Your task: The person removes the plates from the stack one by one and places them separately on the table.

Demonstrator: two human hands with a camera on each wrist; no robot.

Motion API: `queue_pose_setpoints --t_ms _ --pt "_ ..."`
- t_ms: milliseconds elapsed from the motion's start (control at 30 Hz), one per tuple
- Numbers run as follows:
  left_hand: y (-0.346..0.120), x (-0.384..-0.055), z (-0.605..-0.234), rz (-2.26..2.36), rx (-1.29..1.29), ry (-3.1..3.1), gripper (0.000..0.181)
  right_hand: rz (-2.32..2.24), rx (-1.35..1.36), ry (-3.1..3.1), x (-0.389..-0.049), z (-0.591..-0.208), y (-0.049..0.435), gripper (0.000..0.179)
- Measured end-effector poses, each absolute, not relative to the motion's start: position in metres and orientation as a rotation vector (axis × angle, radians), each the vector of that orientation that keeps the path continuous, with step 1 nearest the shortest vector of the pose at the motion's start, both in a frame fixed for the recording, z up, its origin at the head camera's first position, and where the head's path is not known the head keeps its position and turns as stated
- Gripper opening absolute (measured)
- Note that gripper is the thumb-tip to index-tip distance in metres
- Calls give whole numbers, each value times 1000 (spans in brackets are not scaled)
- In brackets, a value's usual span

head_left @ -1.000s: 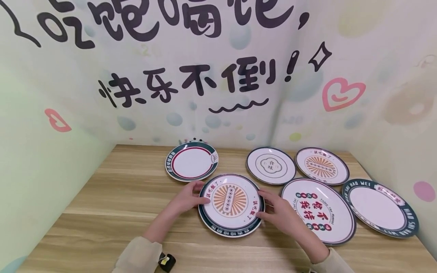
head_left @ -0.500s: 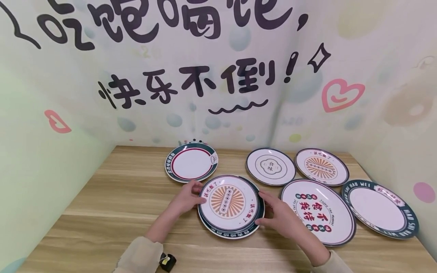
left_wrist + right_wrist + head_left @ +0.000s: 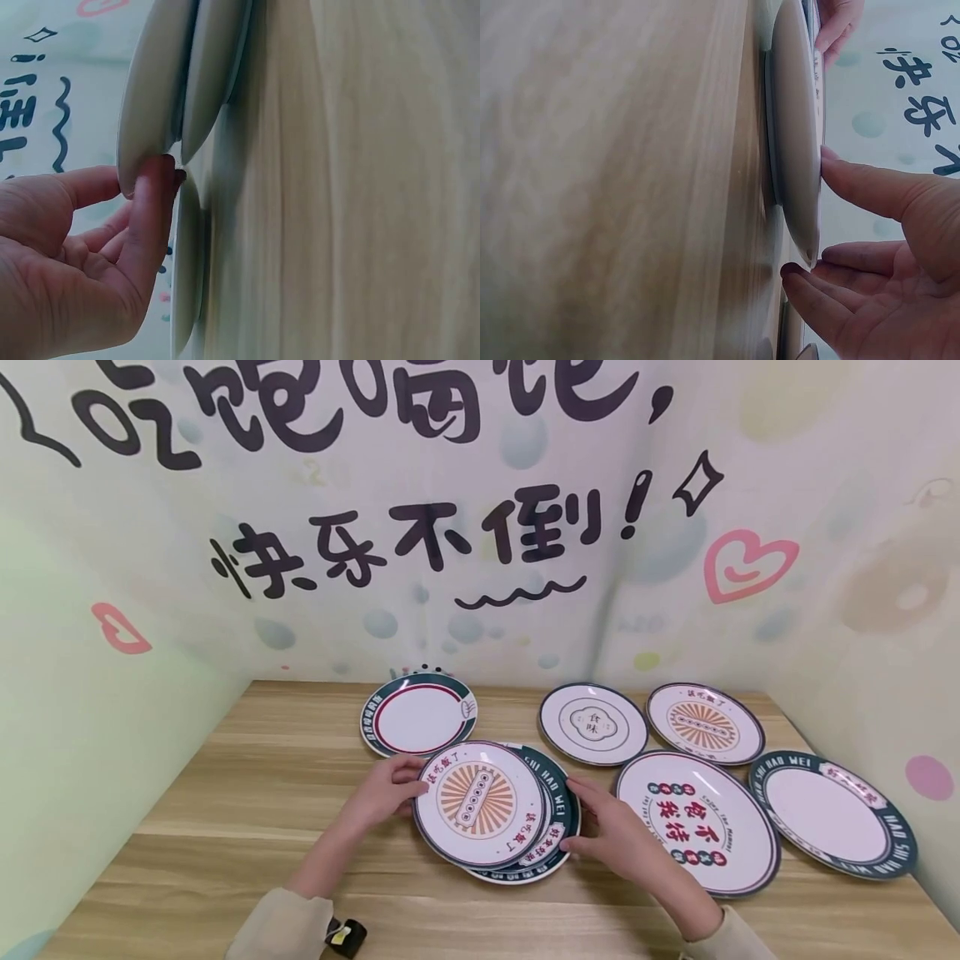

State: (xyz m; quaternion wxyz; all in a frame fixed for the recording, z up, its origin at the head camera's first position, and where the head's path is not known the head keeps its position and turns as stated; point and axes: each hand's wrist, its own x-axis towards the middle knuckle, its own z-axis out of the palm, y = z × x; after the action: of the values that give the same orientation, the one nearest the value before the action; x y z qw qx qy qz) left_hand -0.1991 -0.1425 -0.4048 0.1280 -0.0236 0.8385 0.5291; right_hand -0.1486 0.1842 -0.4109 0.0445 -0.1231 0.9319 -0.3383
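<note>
In the head view, my left hand (image 3: pixel 384 793) pinches the left edge of a white plate with an orange sunburst (image 3: pixel 476 806). This plate overlaps a green-rimmed plate (image 3: pixel 558 793) with white lettering and covers much of it. The left wrist view shows thumb and fingers on the rim of the sunburst plate (image 3: pixel 150 97), which is tilted up a little off the one below. My right hand (image 3: pixel 611 831) touches the right rim of the green-rimmed plate, thumb and fingers extended along its edge, as the right wrist view also shows on this plate (image 3: pixel 795 127).
Behind stands a green-rimmed plate with a red ring (image 3: pixel 420 718). To the right lie a small white plate (image 3: pixel 562 731), another sunburst plate (image 3: pixel 738 727), a red-lettered oval plate (image 3: pixel 637 785) and a green-rimmed oval plate (image 3: pixel 817 814). A printed wall (image 3: pixel 337 643) borders the wooden table (image 3: pixel 225 827).
My left hand has slid the sunburst plate leftward, uncovering more of the green-rimmed plate's right side. My right hand has stayed at the rim.
</note>
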Motion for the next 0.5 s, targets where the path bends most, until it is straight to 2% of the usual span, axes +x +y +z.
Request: queue_pose_setpoints --t_ms 500 --pt "-198 -192 -391 1749 -112 2332 49 -1011 -347 2840 -148 -411 183 83"
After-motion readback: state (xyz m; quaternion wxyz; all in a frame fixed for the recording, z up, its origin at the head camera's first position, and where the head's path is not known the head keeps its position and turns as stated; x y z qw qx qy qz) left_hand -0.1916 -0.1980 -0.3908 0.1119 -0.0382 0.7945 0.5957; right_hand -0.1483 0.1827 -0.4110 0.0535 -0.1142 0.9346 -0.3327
